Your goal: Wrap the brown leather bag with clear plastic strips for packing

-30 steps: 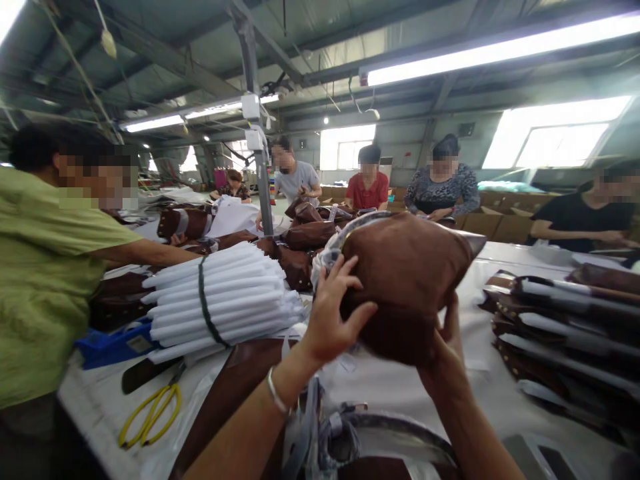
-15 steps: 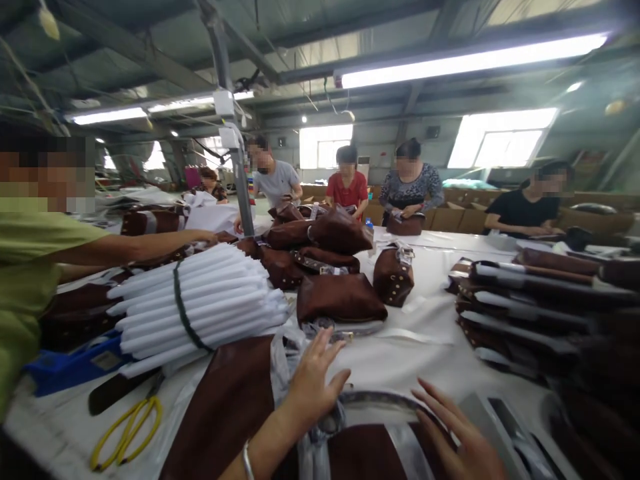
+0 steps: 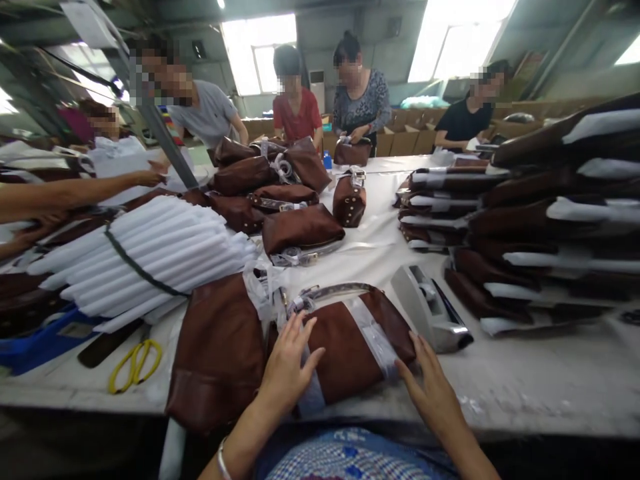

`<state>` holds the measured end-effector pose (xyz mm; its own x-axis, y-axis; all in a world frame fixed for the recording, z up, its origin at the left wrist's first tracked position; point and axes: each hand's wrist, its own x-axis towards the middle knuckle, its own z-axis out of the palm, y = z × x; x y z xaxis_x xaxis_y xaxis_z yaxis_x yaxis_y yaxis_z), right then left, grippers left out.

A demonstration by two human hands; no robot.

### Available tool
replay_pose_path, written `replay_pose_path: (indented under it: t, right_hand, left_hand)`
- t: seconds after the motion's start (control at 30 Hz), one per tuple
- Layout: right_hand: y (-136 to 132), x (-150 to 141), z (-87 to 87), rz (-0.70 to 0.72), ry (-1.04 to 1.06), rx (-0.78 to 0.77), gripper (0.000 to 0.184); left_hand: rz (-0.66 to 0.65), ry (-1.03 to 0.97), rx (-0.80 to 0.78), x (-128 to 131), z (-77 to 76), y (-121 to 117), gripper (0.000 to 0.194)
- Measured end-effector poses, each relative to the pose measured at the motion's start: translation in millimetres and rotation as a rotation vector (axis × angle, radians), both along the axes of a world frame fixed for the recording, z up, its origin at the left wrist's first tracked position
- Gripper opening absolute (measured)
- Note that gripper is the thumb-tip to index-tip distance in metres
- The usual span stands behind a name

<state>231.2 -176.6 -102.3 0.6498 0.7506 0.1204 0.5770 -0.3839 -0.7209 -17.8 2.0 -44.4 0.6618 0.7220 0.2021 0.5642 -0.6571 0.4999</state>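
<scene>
A brown handbag [image 3: 350, 340] with plastic-wrapped handle and white tape bands lies at the near table edge. My left hand [image 3: 290, 363] rests flat on its left side, fingers spread. My right hand [image 3: 433, 387] lies open against the bag's right corner. A flat brown bag [image 3: 217, 347] lies just left of it. Another stuffed brown bag [image 3: 300, 230] sits farther back on the white table [image 3: 525, 373].
A bundle of white rolls [image 3: 150, 257] and yellow scissors [image 3: 135, 363] lie at left. A tape dispenser [image 3: 430, 310] stands right of the bag. Stacked brown pieces [image 3: 540, 220] fill the right side. More bags [image 3: 265, 177] pile in the middle; several people work around the table.
The stuffed bag held up a second ago now lies on the table farther back. Both hands came down onto the bag at the near edge, and the view tilted downward.
</scene>
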Motion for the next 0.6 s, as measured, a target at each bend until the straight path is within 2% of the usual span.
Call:
replay_pose_path:
  t: [0.1,0.2,0.27,0.37,0.47,0.6]
  right_hand:
    - [-1.5,-7.0,0.5,-0.05,0.175,0.016,0.088]
    - [1.9,-0.1,4.2,-0.161,0.396,-0.067,0.099]
    - [8.3,9.4,6.2,-0.188,0.495,-0.056,0.098]
    - [20.2,23.2,8.4,-0.128,0.574,0.024,0.089]
    - [26.8,33.4,8.8,-0.113,0.576,-0.024,0.089]
    - [27.5,40.3,6.5,-0.121,0.393,-0.024,0.08]
  left_hand:
    - [-0.001,0.075,0.09,-8.0,-1.3,-20.2,0.054]
    - [0.093,0.062,0.149,-14.5,-6.4,-29.9,0.053]
    - [0.137,0.027,0.154,-16.0,-9.8,-31.8,0.053]
    - [0.158,0.008,0.143,-13.9,-11.2,-32.0,0.054]
    - [0.163,0.042,0.141,-10.1,-9.6,-31.7,0.053]
    - [0.155,0.059,0.136,-7.6,-8.9,-31.6,0.052]
